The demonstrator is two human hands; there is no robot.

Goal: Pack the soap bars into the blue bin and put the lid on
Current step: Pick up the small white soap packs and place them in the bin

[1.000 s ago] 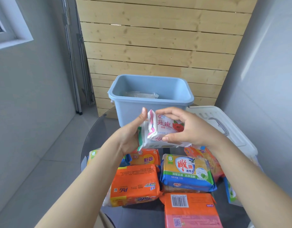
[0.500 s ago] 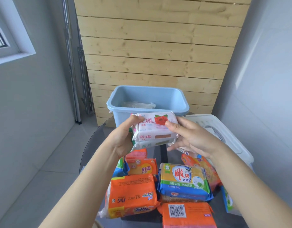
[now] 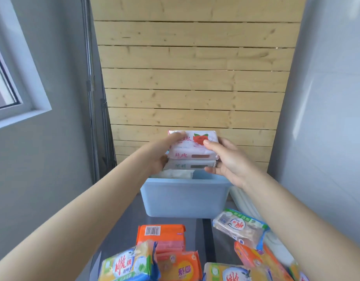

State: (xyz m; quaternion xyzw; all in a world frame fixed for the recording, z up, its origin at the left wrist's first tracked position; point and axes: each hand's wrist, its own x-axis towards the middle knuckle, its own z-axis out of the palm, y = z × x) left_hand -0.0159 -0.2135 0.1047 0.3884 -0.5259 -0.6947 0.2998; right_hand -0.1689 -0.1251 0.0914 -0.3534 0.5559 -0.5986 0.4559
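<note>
Both hands hold a stack of white soap packs point(image 3: 193, 149) with a red rose print just above the open blue bin point(image 3: 185, 197). My left hand point(image 3: 161, 153) grips the stack's left end, and my right hand point(image 3: 225, 161) grips its right end. A pale wrapped pack lies inside the bin at its left. Several orange, yellow and blue soap packs point(image 3: 161, 236) lie on the dark table in front of the bin. The white lid point(image 3: 244, 199) rests to the right of the bin, mostly hidden by my right arm.
A wooden slat wall point(image 3: 193, 78) stands right behind the bin. Grey walls close in on both sides, with a window point(image 3: 4, 86) at the left. A clear-wrapped soap pack point(image 3: 240, 228) lies at the bin's front right.
Both hands carried the soap stack forward from the near side of the bin to just above its opening. The camera tilted up and leaned closer to the bin.
</note>
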